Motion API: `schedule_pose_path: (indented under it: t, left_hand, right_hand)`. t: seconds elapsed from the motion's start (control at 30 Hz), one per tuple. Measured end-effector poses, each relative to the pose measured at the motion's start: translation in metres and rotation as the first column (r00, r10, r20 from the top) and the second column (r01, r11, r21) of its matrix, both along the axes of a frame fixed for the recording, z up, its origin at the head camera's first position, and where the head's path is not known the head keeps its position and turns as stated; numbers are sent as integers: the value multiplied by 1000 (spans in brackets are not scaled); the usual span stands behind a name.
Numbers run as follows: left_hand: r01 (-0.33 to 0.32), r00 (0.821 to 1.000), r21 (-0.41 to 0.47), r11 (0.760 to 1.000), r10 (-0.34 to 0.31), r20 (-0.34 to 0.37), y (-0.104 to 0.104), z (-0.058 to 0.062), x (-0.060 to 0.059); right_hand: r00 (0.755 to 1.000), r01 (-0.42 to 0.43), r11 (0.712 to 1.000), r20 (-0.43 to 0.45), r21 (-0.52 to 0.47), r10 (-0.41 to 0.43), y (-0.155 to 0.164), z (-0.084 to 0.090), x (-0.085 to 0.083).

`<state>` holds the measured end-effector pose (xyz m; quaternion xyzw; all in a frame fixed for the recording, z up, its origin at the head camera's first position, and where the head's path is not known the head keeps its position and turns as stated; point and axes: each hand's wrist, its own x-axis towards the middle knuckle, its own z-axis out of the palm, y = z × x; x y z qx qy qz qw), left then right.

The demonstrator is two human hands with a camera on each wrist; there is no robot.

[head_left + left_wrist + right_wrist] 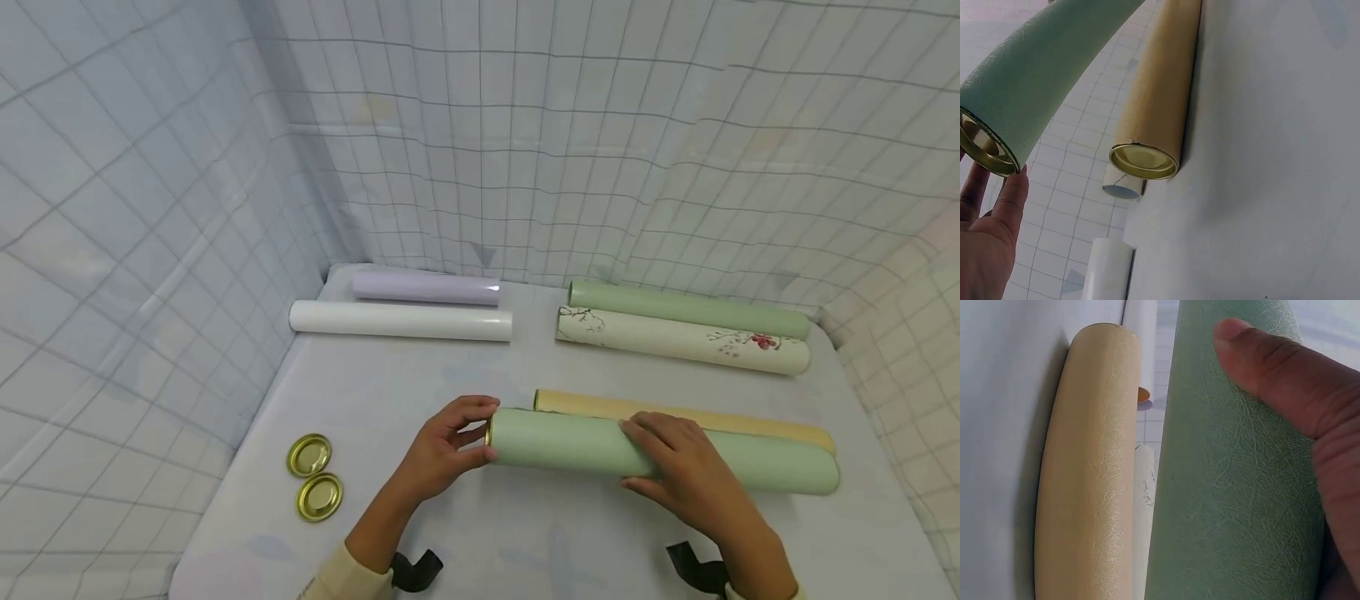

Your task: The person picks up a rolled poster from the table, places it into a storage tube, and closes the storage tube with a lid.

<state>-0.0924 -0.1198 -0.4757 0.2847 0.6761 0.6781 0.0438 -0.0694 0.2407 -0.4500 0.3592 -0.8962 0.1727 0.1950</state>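
A light green textured tube (555, 437) lies across both hands, a gold metal lid (985, 147) fitted in its left end. My left hand (450, 446) holds that end, thumb and fingers at the rim. Around the middle of the same tube, my right hand (682, 467) grips with the thumb on the near side; some of its fingers are hidden. Just behind is a tan tube (600, 404), partly covered by the green one in the head view. Its near end carries a gold lid (1142, 159) too, seen in the left wrist view.
Two loose gold lids (309, 455) lie at the table's left. At the back left are a lilac roll (427, 287) and a white roll (397, 321). Another green tube (690, 308) and a flower-printed tube (675, 337) rest at the back right. Grid-patterned sheets (525, 150) hang around the table.
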Motion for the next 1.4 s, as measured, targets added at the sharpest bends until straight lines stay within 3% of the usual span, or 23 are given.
schedule_pose_path:
  t: [0.23,0.4,0.53,0.73,0.9,1.03,1.13,1.4]
  left_hand:
    - [27,999,-5,1000,-27,40,5,-9,3]
    - [13,999,-75,997,-10,51,8,-18,3]
    - [-29,995,-154,988,44,95,-2,-23,0]
    - [-110,975,-238,965,151,163,-37,-19,-1]
    - [-200,948,-256,946,253,194,-61,-17,3]
    - [-256,921,-275,927,320,223,-68,-16,5]
    - [-267,913,-278,923,334,233,-69,-16,6]
    - [-252,922,-278,927,317,221,-70,-14,6]
  right_hand:
    - [999,14,1000,40,7,-15,3,-9,3]
    - [998,33,999,59,24,-35,6,-21,6]
    - [996,36,999,78,30,-38,9,-30,7]
    - [991,85,995,99,50,-89,19,-44,8]
    - [988,122,991,88,52,-126,31,-54,5]
    - [990,118,992,77,37,-121,37,-58,-1]
    - [991,111,993,75,38,-113,38,-60,-5]
    - [995,102,994,0,-34,-102,39,-58,-17]
